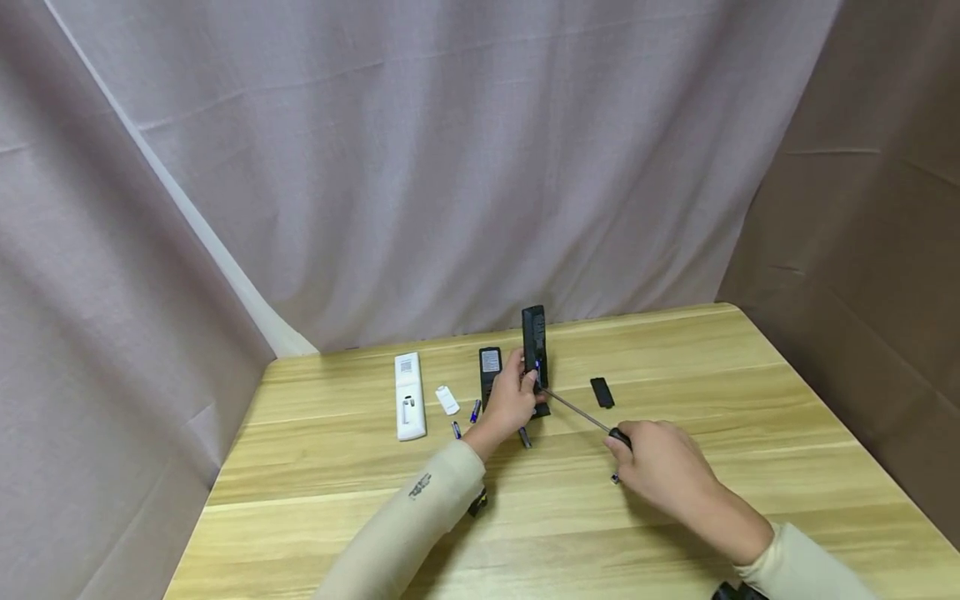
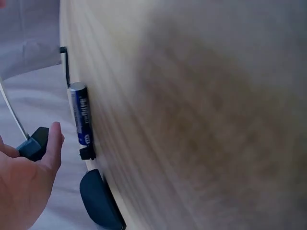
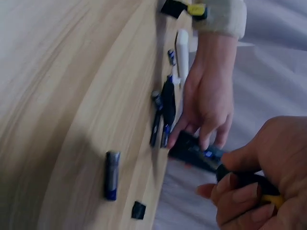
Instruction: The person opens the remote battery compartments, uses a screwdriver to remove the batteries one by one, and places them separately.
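Observation:
A black remote control (image 1: 534, 333) is held nearly upright above the table by my left hand (image 1: 508, 407), whose fingers grip its lower part. Something blue, seemingly a battery, shows in the remote's back. My right hand (image 1: 667, 467) grips a screwdriver (image 1: 577, 408) by its black and yellow handle. The screwdriver's thin shaft reaches left to the remote, with its tip at the blue part; the exact contact is too small to tell. A loose battery (image 3: 112, 176) lies on the table below the right hand. Another battery (image 1: 525, 437) lies near the left wrist.
A second black remote (image 1: 491, 363) lies partly behind my left hand. Left of it are a white remote (image 1: 409, 396) with its battery bay uncovered, a white cover (image 1: 447, 400) and blue batteries (image 1: 476, 411). A black cover (image 1: 602, 392) lies right on the wooden table (image 1: 750, 400).

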### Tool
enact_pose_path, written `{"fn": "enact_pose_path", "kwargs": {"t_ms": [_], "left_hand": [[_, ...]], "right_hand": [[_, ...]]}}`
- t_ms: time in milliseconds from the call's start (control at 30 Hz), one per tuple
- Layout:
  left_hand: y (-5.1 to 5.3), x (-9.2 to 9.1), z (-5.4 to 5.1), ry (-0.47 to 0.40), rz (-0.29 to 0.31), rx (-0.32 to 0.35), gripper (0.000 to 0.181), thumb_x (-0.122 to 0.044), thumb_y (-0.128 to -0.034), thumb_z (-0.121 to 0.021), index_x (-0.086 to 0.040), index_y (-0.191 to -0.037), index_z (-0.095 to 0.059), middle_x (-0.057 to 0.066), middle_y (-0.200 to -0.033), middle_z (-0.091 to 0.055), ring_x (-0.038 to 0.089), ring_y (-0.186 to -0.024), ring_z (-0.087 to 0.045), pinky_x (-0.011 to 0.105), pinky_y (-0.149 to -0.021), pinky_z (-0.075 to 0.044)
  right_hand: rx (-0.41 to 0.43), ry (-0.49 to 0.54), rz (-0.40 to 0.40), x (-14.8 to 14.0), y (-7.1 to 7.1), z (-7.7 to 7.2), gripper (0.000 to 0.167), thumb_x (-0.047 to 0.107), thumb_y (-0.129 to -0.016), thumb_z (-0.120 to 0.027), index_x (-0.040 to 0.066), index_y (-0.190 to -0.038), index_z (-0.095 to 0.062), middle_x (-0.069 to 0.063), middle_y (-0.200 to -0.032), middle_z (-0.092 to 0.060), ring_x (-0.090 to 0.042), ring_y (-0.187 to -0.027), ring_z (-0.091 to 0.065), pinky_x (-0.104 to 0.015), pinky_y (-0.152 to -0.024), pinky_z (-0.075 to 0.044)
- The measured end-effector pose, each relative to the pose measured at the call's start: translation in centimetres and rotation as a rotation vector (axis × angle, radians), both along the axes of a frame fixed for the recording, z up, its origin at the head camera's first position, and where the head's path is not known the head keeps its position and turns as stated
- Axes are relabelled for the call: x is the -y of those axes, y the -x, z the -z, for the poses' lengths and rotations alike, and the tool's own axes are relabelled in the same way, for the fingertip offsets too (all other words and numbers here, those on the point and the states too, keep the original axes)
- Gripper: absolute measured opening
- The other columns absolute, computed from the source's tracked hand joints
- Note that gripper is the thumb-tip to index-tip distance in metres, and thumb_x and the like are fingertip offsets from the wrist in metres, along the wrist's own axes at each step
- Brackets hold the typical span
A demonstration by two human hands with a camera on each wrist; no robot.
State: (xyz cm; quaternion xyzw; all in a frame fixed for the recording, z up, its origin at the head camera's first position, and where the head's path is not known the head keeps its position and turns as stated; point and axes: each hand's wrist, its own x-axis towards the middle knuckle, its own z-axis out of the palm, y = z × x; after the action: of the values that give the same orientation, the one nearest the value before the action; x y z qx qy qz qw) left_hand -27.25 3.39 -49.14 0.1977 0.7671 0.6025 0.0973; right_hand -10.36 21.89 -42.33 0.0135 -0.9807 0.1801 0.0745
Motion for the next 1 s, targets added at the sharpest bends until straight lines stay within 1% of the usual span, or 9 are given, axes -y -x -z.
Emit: {"fn": "enact_pose_path", "kwargs": {"t_ms": [67,167,267,367,433,567,767,867,1000], "left_hand": [[0.2,-0.1,0.0,0.025,-0.012,-0.008,0.045,-0.010,-0.1155,-0.042,-0.012,-0.160,-0.039,0.023,-0.145,-0.063,0.028,-0.103,-0.077,0.036,-0.089,-0.070],[0.4,-0.4,0.1,0.012,-0.040,0.017,0.046,-0.010,-0.1155,-0.042,-0.011,-0.161,-0.037,0.024,-0.147,-0.062,0.027,-0.101,-0.078,0.039,-0.089,-0.070],[0.5,-0.5,0.3,-0.054,-0.075,0.074,0.045,-0.009,-0.1150,-0.043,-0.010,-0.160,-0.039,0.024,-0.145,-0.063,0.026,-0.099,-0.077,0.036,-0.086,-0.070],[0.6,-0.5,0.6,-0.125,-0.100,0.129,0.041,-0.008,-0.1147,-0.043,-0.011,-0.155,-0.042,0.022,-0.142,-0.065,0.027,-0.101,-0.077,0.034,-0.084,-0.070],[0.6,-0.6,0.7,-0.157,-0.103,0.154,0.040,-0.008,-0.1148,-0.042,-0.012,-0.154,-0.043,0.021,-0.143,-0.066,0.028,-0.105,-0.077,0.036,-0.086,-0.070],[0.6,-0.7,0.9,-0.189,-0.103,0.179,0.039,-0.010,-0.1152,-0.041,-0.013,-0.154,-0.042,0.020,-0.143,-0.066,0.030,-0.109,-0.076,0.041,-0.091,-0.070],[0.4,-0.9,0.7,-0.206,-0.111,0.202,0.039,-0.010,-0.1150,-0.042,-0.013,-0.154,-0.042,0.020,-0.140,-0.067,0.029,-0.105,-0.076,0.039,-0.089,-0.070],[0.3,-1.0,0.6,-0.233,-0.109,0.218,0.039,-0.009,-0.1150,-0.041,-0.012,-0.154,-0.042,0.020,-0.143,-0.065,0.030,-0.108,-0.076,0.040,-0.090,-0.070],[0.4,-1.1,0.4,-0.282,-0.102,0.248,0.039,-0.008,-0.1150,-0.041,-0.012,-0.154,-0.041,0.021,-0.148,-0.062,0.033,-0.114,-0.074,0.046,-0.094,-0.069]], "right_hand": [[0.003,-0.009,0.014,0.4,0.2,-0.2,0.034,0.025,-0.103,-0.068,0.017,-0.072,-0.059,0.003,-0.059,-0.049,-0.017,-0.058,-0.047,-0.031,-0.052,-0.036],[0.005,-0.003,0.031,0.6,0.5,0.0,0.031,0.025,-0.104,-0.068,0.015,-0.075,-0.062,0.001,-0.061,-0.051,-0.018,-0.059,-0.048,-0.032,-0.052,-0.036],[0.000,0.024,0.038,0.4,0.5,0.7,0.027,0.026,-0.104,-0.067,0.014,-0.080,-0.066,0.002,-0.062,-0.053,-0.018,-0.060,-0.049,-0.031,-0.053,-0.036],[-0.019,0.060,0.040,0.1,0.4,1.6,0.025,0.024,-0.104,-0.068,0.014,-0.081,-0.066,0.003,-0.061,-0.050,-0.016,-0.058,-0.046,-0.029,-0.051,-0.034],[-0.034,0.078,0.042,0.0,0.2,2.1,0.026,0.023,-0.104,-0.068,0.016,-0.080,-0.064,0.004,-0.060,-0.046,-0.014,-0.057,-0.044,-0.028,-0.050,-0.032],[-0.054,0.096,0.048,0.0,-0.1,3.1,0.031,0.022,-0.105,-0.068,0.018,-0.076,-0.058,0.006,-0.058,-0.041,-0.012,-0.055,-0.041,-0.026,-0.049,-0.030],[-0.071,0.123,0.066,0.1,-0.7,4.1,0.028,0.021,-0.104,-0.069,0.018,-0.079,-0.059,0.006,-0.059,-0.043,-0.013,-0.055,-0.042,-0.027,-0.050,-0.031],[-0.090,0.131,0.070,0.1,-0.9,4.4,0.029,0.021,-0.105,-0.069,0.019,-0.078,-0.058,0.007,-0.058,-0.044,-0.012,-0.055,-0.043,-0.027,-0.050,-0.033],[-0.114,0.135,0.076,0.1,-1.0,4.6,0.027,0.022,-0.104,-0.069,0.019,-0.079,-0.060,0.008,-0.058,-0.046,-0.012,-0.055,-0.044,-0.027,-0.050,-0.034]]}}
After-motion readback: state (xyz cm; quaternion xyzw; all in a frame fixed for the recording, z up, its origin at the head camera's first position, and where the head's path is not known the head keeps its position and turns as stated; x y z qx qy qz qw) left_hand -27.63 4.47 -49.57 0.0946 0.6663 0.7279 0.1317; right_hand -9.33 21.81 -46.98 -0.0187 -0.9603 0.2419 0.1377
